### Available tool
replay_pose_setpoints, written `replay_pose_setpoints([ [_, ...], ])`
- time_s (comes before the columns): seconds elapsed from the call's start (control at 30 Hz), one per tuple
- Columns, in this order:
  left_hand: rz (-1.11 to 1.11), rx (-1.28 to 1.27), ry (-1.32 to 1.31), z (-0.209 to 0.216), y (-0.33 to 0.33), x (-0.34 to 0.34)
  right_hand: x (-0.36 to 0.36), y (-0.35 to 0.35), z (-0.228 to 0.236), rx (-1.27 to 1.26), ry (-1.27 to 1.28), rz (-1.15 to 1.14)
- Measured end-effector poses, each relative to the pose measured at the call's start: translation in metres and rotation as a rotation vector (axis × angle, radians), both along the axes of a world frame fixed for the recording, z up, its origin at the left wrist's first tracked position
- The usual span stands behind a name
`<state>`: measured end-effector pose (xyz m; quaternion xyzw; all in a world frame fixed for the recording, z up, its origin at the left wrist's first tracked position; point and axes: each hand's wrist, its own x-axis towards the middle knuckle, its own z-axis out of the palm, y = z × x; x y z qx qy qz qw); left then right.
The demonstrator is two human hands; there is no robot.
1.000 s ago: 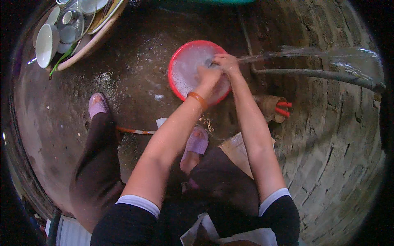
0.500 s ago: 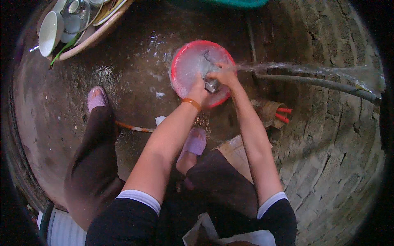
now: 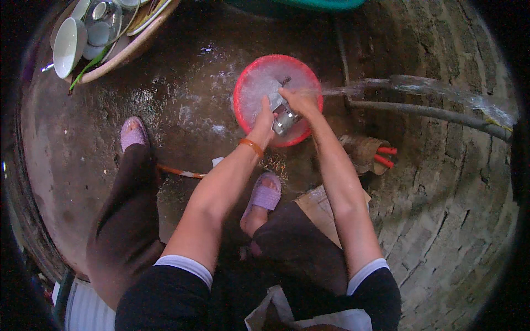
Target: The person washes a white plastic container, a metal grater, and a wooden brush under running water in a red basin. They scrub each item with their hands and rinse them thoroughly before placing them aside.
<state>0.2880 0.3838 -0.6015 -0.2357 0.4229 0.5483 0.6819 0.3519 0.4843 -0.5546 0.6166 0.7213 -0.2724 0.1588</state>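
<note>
A round red basin (image 3: 238, 103) of frothy, splashing water stands on the wet floor in front of me. Over it, both hands grip a shiny grey metal object (image 3: 285, 121), whose exact kind I cannot make out. My left hand (image 3: 264, 121), with an orange bangle on its wrist, closes on the object's left side, thumb pointing up along it. From the right, my right hand (image 3: 301, 103) is closed round its upper part. A stream of water (image 3: 411, 84) arcs in from the right and lands by the right hand; spray blurs the object's far end.
At the upper left, a wide tub (image 3: 130, 55) holds white bowls (image 3: 70, 48) and other dishes. A teal basin (image 3: 326, 4) shows at the top edge. To the right are a grey pipe (image 3: 428, 109), a brick wall (image 3: 441, 220) and red-handled things (image 3: 385, 156). Flattened cardboard (image 3: 319, 208) lies by my foot.
The metal object has turned and come up between my hands, so more of it shows. My left thumb now lies along it. The basin sits slightly farther right in view.
</note>
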Motion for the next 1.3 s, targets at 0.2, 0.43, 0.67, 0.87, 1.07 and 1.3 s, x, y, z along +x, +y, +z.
replay_pose_setpoints([
  [0.2,-0.137,0.190,0.445,0.017,-0.012,-0.011,0.022,-0.039,0.014,-0.025,0.464,0.011],
  [0.43,-0.119,0.367,0.532,0.059,-0.004,-0.026,0.008,-0.015,0.014,-0.078,0.723,-0.302],
  [0.67,-0.419,0.231,0.693,0.052,0.003,-0.040,0.004,-0.038,0.048,0.207,0.501,-0.191],
  [0.87,-0.417,0.365,0.698,0.076,0.001,-0.043,0.000,-0.020,0.040,0.433,0.708,-0.193],
  [1.07,-0.433,0.430,0.740,0.088,-0.009,-0.039,0.000,0.011,0.028,0.077,0.615,-0.396],
  [1.3,-0.460,0.415,0.859,0.082,-0.014,-0.030,-0.007,0.007,0.040,0.004,0.667,-0.589],
])
